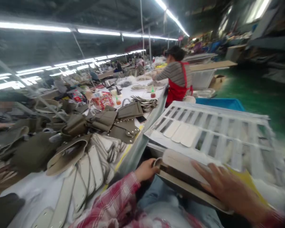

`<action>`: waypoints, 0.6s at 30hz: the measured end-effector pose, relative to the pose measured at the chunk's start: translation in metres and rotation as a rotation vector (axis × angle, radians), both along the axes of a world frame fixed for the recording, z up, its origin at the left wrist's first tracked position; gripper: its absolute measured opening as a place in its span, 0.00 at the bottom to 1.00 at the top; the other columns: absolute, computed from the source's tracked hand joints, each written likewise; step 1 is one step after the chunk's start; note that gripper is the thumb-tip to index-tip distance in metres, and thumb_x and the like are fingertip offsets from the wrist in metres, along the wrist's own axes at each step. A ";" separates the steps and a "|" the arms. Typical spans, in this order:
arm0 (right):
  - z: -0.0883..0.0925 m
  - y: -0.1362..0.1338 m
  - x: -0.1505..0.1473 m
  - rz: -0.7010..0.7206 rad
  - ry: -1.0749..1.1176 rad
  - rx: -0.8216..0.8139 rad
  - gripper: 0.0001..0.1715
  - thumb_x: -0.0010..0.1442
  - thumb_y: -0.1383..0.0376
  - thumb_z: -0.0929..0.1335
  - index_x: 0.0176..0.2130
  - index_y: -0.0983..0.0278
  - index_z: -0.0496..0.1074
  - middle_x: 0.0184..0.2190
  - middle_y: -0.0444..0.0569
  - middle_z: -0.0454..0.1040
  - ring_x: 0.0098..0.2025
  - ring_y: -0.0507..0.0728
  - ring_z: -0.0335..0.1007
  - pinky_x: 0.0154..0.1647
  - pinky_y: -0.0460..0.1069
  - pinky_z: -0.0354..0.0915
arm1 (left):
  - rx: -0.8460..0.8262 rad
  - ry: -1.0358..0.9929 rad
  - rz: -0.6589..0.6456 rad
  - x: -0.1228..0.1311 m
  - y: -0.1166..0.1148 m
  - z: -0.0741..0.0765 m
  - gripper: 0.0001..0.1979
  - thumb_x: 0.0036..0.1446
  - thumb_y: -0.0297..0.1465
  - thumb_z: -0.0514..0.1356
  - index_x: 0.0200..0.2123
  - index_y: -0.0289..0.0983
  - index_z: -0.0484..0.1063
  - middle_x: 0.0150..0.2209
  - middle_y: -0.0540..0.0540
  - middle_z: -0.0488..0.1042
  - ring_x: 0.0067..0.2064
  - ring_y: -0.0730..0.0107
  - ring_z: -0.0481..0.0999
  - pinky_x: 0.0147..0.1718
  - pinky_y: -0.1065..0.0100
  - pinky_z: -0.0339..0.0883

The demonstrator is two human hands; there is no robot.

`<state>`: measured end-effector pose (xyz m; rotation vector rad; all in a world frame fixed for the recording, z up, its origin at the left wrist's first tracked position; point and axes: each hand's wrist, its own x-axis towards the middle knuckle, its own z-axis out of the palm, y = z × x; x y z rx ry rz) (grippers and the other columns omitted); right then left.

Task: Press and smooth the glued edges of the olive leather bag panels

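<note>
My left hand is closed at the left end of a long pale strip with a rounded edge, beside a small curled end. Under this strip runs a dark gap, then a second long light edge; whether the two are joined I cannot tell. My right hand, slightly blurred, lies with fingers stretched across the strip's right part. Just beyond, several white rounded pieces rest side by side on a white slatted rack. A yellow sheet shows behind my right hand.
The table on the left carries fanned pale straps with holes, dark olive panels, a phone and a small green-capped bottle. Ahead works a person in a red apron. A blue bin stands behind the rack.
</note>
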<state>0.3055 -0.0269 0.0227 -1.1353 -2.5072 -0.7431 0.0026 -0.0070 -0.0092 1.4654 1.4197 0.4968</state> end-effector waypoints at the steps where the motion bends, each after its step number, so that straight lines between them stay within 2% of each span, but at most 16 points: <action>1: 0.000 -0.004 -0.007 -0.040 -0.105 -0.001 0.32 0.64 0.58 0.58 0.64 0.57 0.47 0.33 0.51 0.67 0.28 0.58 0.59 0.27 0.52 0.56 | 0.003 -0.007 0.004 0.000 -0.001 -0.002 0.17 0.55 0.34 0.54 0.48 0.38 0.66 0.28 0.51 0.70 0.18 0.77 0.66 0.15 0.75 0.62; 5: -0.003 -0.009 -0.032 -0.093 -0.207 -0.105 0.37 0.59 0.59 0.65 0.63 0.55 0.50 0.37 0.51 0.66 0.31 0.58 0.61 0.29 0.51 0.57 | 0.017 -0.027 0.004 -0.001 0.000 -0.007 0.17 0.58 0.38 0.51 0.48 0.36 0.66 0.25 0.51 0.67 0.15 0.77 0.64 0.11 0.76 0.58; 13: 0.010 -0.017 -0.019 0.020 -0.231 -0.361 0.52 0.49 0.53 0.72 0.64 0.54 0.45 0.41 0.54 0.66 0.31 0.58 0.63 0.27 0.50 0.59 | -0.026 -0.047 0.068 0.001 0.000 -0.010 0.20 0.56 0.32 0.51 0.53 0.35 0.64 0.16 0.55 0.62 0.13 0.77 0.59 0.09 0.78 0.53; 18: 0.011 -0.014 -0.027 -0.100 -0.218 -0.576 0.51 0.48 0.54 0.72 0.64 0.53 0.46 0.39 0.53 0.66 0.30 0.59 0.66 0.26 0.50 0.60 | -0.028 -0.064 0.037 -0.002 -0.001 -0.010 0.21 0.56 0.33 0.52 0.53 0.38 0.65 0.19 0.54 0.66 0.13 0.78 0.60 0.09 0.77 0.53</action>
